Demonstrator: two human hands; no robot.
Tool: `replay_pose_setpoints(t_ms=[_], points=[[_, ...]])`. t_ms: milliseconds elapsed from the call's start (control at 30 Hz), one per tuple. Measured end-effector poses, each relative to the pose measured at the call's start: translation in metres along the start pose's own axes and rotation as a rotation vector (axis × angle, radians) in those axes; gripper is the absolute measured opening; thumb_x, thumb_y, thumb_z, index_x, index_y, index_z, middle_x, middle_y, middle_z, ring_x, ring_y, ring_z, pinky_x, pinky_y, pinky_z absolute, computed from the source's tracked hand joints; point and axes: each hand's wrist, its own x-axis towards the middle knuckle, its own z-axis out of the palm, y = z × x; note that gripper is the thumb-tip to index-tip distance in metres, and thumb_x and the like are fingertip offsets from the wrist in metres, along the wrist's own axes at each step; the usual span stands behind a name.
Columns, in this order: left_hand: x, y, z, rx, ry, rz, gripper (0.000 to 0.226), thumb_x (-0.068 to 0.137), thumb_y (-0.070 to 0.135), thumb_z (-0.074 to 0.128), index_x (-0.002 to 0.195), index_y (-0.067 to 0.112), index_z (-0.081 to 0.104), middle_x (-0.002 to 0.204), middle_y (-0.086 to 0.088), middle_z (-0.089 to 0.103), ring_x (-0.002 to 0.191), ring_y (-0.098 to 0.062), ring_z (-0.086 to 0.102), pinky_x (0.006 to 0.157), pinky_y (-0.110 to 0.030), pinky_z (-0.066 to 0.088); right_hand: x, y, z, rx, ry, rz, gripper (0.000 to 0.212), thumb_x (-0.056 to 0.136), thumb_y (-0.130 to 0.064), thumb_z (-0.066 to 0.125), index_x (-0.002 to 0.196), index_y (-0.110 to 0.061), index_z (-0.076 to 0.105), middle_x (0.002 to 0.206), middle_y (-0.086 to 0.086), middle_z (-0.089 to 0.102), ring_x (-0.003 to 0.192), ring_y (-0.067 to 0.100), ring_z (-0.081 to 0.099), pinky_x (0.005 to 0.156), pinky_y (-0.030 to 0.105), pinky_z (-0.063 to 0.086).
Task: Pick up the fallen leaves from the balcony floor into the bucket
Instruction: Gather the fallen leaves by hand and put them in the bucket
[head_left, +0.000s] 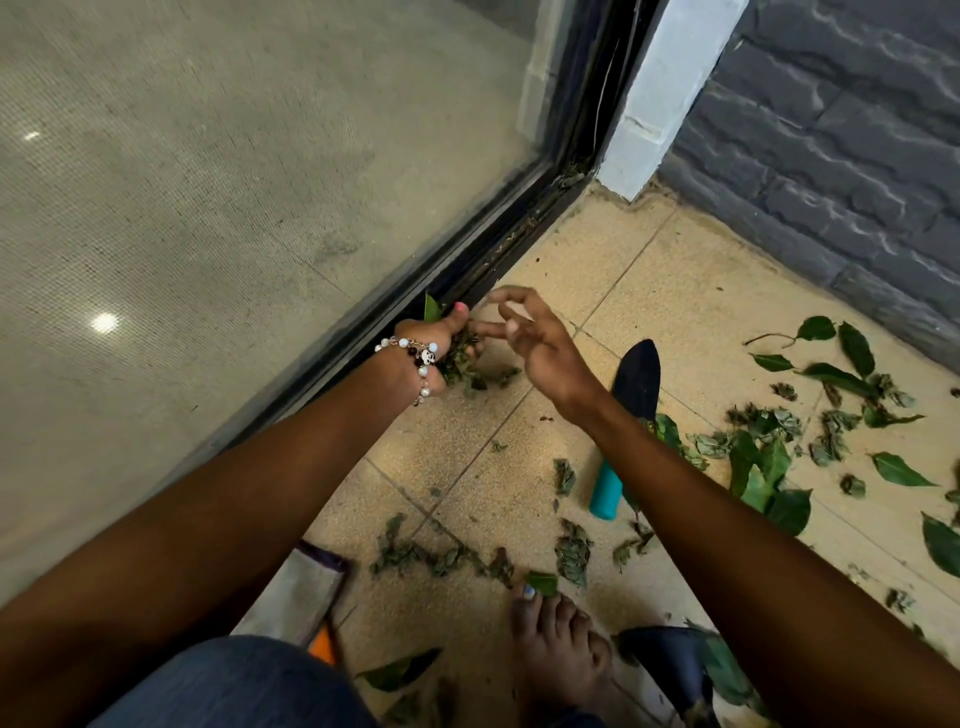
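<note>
Left grip (441, 353) clutches leaf bunch (460, 358); right grip (530, 338) loose, fingers spread; no writing legible.

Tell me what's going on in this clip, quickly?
A person crouches on a tiled balcony floor gathering fallen leaves. The left hand grips a clump of dried leaves beside the sliding door track, while the right hand hovers next to it, fingers loose and holding nothing. Many green and dried leaves lie scattered to the right, around a trowel with a teal handle lying on the tiles. The bucket can't be clearly made out.
</note>
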Motion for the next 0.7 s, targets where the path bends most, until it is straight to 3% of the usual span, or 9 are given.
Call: replay_pose_setpoints(t_ms=[33,100,200,300,367,433,567,700], points=[[0.001,0.000,-0.002,-0.004,0.011,0.009,0.041,0.080,0.034,0.078,0.103,0.004,0.063,0.075,-0.011,0.072,0.064,-0.021,0.069,0.070,-0.040,0.059,0.001,0.000,-0.003,0.069,0.095,0.044,0.028,0.102,-0.006,0.040,0.117,-0.028,0.049,0.124,0.003,0.064,0.106,0.011,0.065,0.094,0.035,0.051],[0.003,0.000,-0.005,0.011,0.036,0.022,0.033,0.082,0.036,0.075,0.090,0.007,0.061,0.059,-0.006,0.067,0.050,-0.016,0.062,0.060,-0.028,0.055,0.004,0.012,-0.007,-0.130,0.183,0.087,0.024,0.098,-0.006,0.049,0.115,-0.023,0.053,0.112,0.005,0.070,0.099,0.022,0.067,0.091,0.045,0.052],[0.001,0.000,-0.008,0.049,0.096,0.061,0.033,0.086,0.038,0.070,0.088,0.006,0.062,0.053,-0.003,0.062,0.041,-0.014,0.053,0.052,-0.022,0.049,-0.002,0.039,0.005,-0.645,-0.039,-0.039,0.037,0.092,-0.004,0.055,0.129,-0.009,0.054,0.124,0.016,0.061,0.115,0.030,0.058,0.100,0.049,0.045],[0.003,-0.002,-0.006,-0.045,0.068,0.079,0.042,0.089,0.032,0.068,0.112,-0.003,0.063,0.051,-0.007,0.055,0.031,-0.013,0.044,0.037,-0.018,0.039,-0.013,0.058,0.029,-0.919,-0.226,-0.264,0.046,0.089,-0.004,0.058,0.135,-0.005,0.052,0.141,0.027,0.046,0.134,0.041,0.039,0.111,0.056,0.031],[0.005,-0.003,-0.006,-0.085,0.071,0.094,0.046,0.091,0.031,0.067,0.119,-0.005,0.060,0.056,-0.008,0.051,0.030,-0.013,0.043,0.036,-0.016,0.036,-0.022,0.063,0.036,-1.004,-0.280,-0.376,0.042,0.089,-0.006,0.057,0.132,-0.001,0.055,0.144,0.029,0.041,0.138,0.043,0.033,0.114,0.053,0.029],[0.006,-0.005,-0.006,-0.129,0.083,0.096,0.044,0.090,0.030,0.068,0.114,-0.006,0.061,0.057,-0.009,0.050,0.031,-0.014,0.043,0.036,-0.016,0.035,-0.032,0.067,0.036,-1.045,-0.300,-0.452,0.040,0.086,-0.003,0.062,0.126,0.002,0.060,0.140,0.028,0.047,0.136,0.039,0.039,0.112,0.048,0.036],[0.004,-0.013,-0.003,-0.138,0.131,0.059,0.040,0.082,0.036,0.075,0.091,-0.002,0.066,0.059,-0.010,0.056,0.044,-0.019,0.049,0.047,-0.022,0.042,-0.057,0.073,0.021,-1.052,-0.316,-0.520,0.045,0.081,0.005,0.063,0.125,-0.005,0.062,0.137,0.018,0.054,0.127,0.035,0.051,0.099,0.040,0.048],[-0.003,-0.014,0.012,-0.247,0.057,0.045,0.025,0.091,0.029,0.067,0.087,0.005,0.061,0.052,-0.005,0.049,0.034,-0.015,0.042,0.039,-0.018,0.036,-0.064,0.070,0.009,-1.118,-0.333,-0.449,0.028,0.086,0.002,0.058,0.113,-0.002,0.067,0.124,0.015,0.061,0.109,0.032,0.058,0.080,0.042,0.057]])
